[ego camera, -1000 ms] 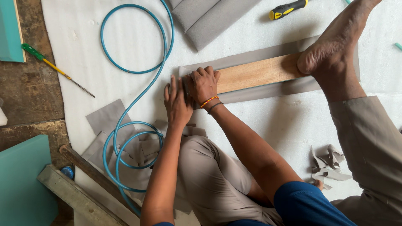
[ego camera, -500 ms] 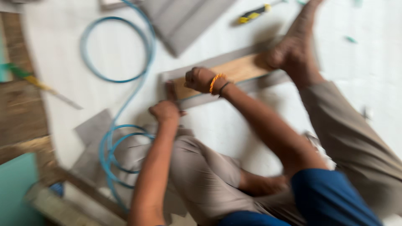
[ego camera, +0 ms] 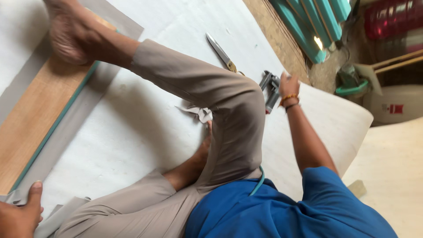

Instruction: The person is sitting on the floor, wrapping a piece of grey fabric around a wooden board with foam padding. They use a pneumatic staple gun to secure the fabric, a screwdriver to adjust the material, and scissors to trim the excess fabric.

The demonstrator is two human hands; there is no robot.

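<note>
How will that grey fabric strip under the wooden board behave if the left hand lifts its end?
Probably floppy: the grey fabric strip lies flat and creases where the left hand pinches it. Likely light, being thin. It should not slide freely, since the wooden board and a foot sit on it.

I see a big white sheet [ego camera: 145, 132] spread on the floor. On it lie a wood board [ego camera: 39, 114] on grey cloth [ego camera: 83, 105], scissors [ego camera: 222, 53], a metal tool [ego camera: 269, 88] and a cloth scrap [ego camera: 200, 112].
</note>
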